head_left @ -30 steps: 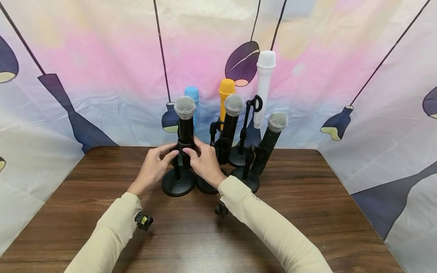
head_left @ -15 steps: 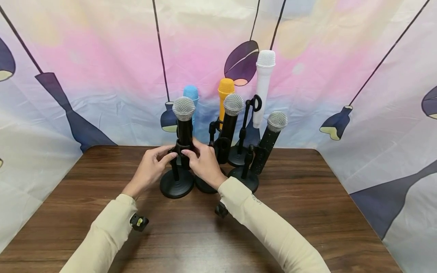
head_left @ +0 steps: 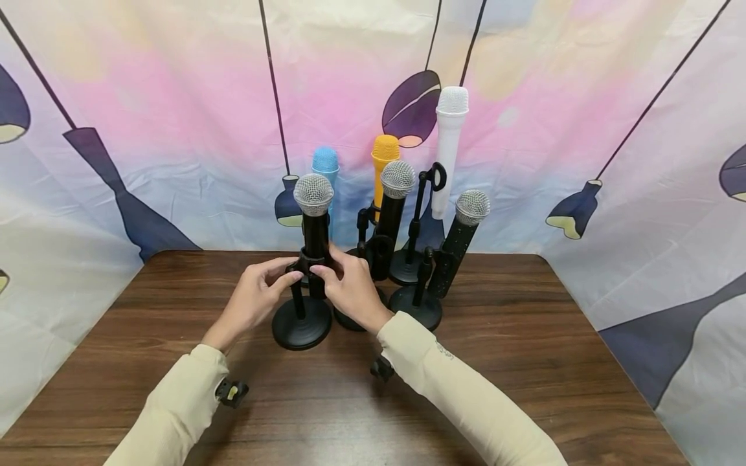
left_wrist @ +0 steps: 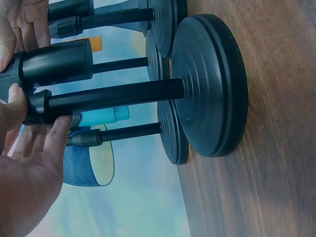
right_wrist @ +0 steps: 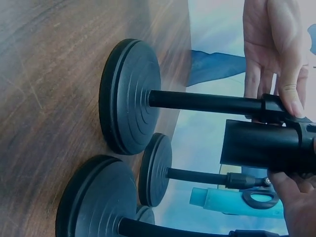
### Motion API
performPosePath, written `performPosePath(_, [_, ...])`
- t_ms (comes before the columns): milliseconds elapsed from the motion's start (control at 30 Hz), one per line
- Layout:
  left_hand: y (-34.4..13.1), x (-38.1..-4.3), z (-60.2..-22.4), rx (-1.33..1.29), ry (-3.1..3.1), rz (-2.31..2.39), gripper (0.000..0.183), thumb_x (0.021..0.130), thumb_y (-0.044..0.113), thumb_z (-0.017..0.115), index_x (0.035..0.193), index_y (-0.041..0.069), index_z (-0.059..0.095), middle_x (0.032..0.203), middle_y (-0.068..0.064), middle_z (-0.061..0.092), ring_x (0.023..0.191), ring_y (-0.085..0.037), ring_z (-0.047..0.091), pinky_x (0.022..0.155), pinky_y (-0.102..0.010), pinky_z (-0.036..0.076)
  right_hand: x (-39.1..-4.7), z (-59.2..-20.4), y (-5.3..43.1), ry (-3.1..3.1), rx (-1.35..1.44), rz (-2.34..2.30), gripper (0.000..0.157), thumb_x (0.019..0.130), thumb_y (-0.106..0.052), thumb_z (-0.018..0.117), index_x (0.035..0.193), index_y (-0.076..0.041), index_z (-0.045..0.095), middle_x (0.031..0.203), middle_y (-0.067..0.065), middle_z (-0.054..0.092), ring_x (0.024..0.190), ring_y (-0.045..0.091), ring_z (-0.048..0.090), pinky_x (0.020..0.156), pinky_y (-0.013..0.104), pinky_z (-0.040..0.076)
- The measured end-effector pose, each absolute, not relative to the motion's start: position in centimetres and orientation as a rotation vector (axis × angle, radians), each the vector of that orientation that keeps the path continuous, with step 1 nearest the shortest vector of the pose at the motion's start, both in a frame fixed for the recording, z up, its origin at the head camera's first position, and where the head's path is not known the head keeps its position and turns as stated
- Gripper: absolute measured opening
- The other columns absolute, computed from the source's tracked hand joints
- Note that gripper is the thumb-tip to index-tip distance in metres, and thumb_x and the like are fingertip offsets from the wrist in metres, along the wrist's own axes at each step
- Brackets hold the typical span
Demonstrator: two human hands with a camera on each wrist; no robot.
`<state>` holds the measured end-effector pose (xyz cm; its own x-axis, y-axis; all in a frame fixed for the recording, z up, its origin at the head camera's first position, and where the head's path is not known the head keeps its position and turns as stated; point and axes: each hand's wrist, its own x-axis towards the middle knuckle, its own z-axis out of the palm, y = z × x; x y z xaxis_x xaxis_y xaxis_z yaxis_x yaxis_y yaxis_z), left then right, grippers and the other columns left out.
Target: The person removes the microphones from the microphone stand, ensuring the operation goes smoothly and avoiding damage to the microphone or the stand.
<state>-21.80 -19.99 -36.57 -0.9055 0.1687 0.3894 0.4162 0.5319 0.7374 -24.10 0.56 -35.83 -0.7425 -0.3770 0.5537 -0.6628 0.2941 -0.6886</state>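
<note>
A black microphone with a silver mesh head stands nearly upright in the clip of a black round-based desk stand, front left of a group. My left hand pinches the top of the stand's post just below the clip, thumb in front and fingers behind, as the left wrist view shows. From the right, my right hand grips the microphone and its clip, with the thumb on the near side and fingers behind. In the right wrist view the microphone's lower end hangs free beside the post.
Behind and right stand a blue microphone, a yellow microphone, a white microphone and two silver-headed black ones, on stands packed closely together. A patterned cloth hangs behind the wooden table.
Both hands have brought the held stand and its microphone slightly toward me, so its base sits lower in the head view. The other microphones have not moved.
</note>
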Motion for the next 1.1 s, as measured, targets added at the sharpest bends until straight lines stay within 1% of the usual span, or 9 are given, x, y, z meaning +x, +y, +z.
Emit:
performPosePath(133, [-19.9, -21.4, -36.6, -0.497, -2.488, -1.333, 0.036, 0.101, 0.020, 0.066, 0.134, 0.005, 0.066, 0.117, -0.016, 0.072, 0.091, -0.025, 0.070, 0.068, -0.024, 0.048, -23.7, -35.9, 0.8, -2.273, 0.961, 1.443, 0.035, 0.103, -0.018, 0.062, 0.136, -0.008, 0.060, 0.084, 0.003, 0.066, 0.061, 0.007, 0.057, 0.058, 0.023, 0.047])
performPosePath(233, [-19.7, -21.0, -36.5, -0.505, -2.480, -1.355, 0.036, 0.101, 0.019, 0.066, 0.133, 0.005, 0.066, 0.114, -0.016, 0.073, 0.079, -0.023, 0.068, 0.060, -0.025, 0.048, -23.3, -35.8, 1.0, -2.260, 0.969, 1.448, 0.033, 0.103, -0.018, 0.063, 0.134, -0.007, 0.062, 0.087, 0.005, 0.068, 0.063, 0.008, 0.060, 0.059, 0.023, 0.048])
performPosePath(367, [-19.4, -20.3, -36.5, -0.508, -2.496, -1.373, 0.037, 0.100, 0.019, 0.067, 0.134, 0.004, 0.066, 0.113, -0.017, 0.073, 0.067, -0.020, 0.059, 0.052, -0.028, 0.045, -22.6, -35.8, 1.5, -2.248, 0.983, 1.477, 0.037, 0.103, -0.017, 0.063, 0.138, -0.006, 0.060, 0.102, 0.009, 0.072, 0.074, 0.010, 0.069, 0.063, 0.022, 0.052])
performPosePath(467, [-19.3, -19.6, -36.6, -0.504, -2.505, -1.371, 0.037, 0.100, 0.018, 0.067, 0.134, 0.004, 0.065, 0.113, -0.017, 0.073, 0.066, -0.016, 0.057, 0.055, -0.028, 0.045, -22.1, -36.0, 1.8, -2.252, 0.997, 1.500, 0.041, 0.103, -0.017, 0.062, 0.143, -0.008, 0.056, 0.114, 0.011, 0.072, 0.084, 0.010, 0.072, 0.069, 0.022, 0.055])
performPosePath(567, [-19.2, -19.0, -36.7, -0.505, -2.505, -1.376, 0.037, 0.100, 0.017, 0.068, 0.134, 0.003, 0.065, 0.107, -0.016, 0.074, 0.062, -0.014, 0.057, 0.056, -0.027, 0.046, -21.5, -36.1, 2.1, -2.246, 1.008, 1.508, 0.043, 0.103, -0.017, 0.062, 0.145, -0.009, 0.055, 0.118, 0.012, 0.072, 0.088, 0.009, 0.073, 0.072, 0.022, 0.056])
performPosePath(767, [-18.8, -18.2, -36.9, -0.545, -2.491, -1.397, 0.035, 0.100, 0.016, 0.068, 0.132, 0.004, 0.066, 0.099, -0.010, 0.074, 0.063, -0.011, 0.059, 0.057, -0.026, 0.048, -20.6, -36.3, 2.9, -2.221, 1.031, 1.479, 0.048, 0.102, -0.016, 0.064, 0.148, -0.010, 0.053, 0.118, 0.010, 0.072, 0.090, 0.009, 0.073, 0.075, 0.022, 0.056])
performPosePath(800, [-18.7, -18.1, -36.9, -0.555, -2.486, -1.401, 0.035, 0.099, 0.015, 0.068, 0.132, 0.003, 0.066, 0.101, -0.009, 0.075, 0.065, -0.011, 0.060, 0.058, -0.026, 0.049, -20.5, -36.3, 3.1, -2.221, 1.033, 1.476, 0.049, 0.102, -0.016, 0.065, 0.148, -0.011, 0.052, 0.117, 0.010, 0.072, 0.091, 0.009, 0.072, 0.075, 0.022, 0.056])
performPosePath(967, [-18.2, -17.6, -36.9, -0.571, -2.482, -1.400, 0.035, 0.098, 0.015, 0.069, 0.132, 0.003, 0.067, 0.097, -0.007, 0.075, 0.068, -0.016, 0.063, 0.060, -0.025, 0.050, -19.9, -36.3, 3.8, -2.228, 1.033, 1.481, 0.050, 0.101, -0.015, 0.066, 0.149, -0.011, 0.052, 0.115, 0.009, 0.073, 0.090, 0.009, 0.072, 0.074, 0.023, 0.057])
performPosePath(1100, [-17.7, -17.0, -36.9, -0.562, -2.491, -1.424, 0.036, 0.099, 0.018, 0.069, 0.132, 0.005, 0.067, 0.093, -0.006, 0.074, 0.067, -0.014, 0.062, 0.061, -0.025, 0.049, -19.5, -36.3, 4.4, -2.230, 1.043, 1.513, 0.050, 0.101, -0.014, 0.066, 0.149, -0.011, 0.051, 0.115, 0.010, 0.073, 0.090, 0.010, 0.072, 0.074, 0.024, 0.057])
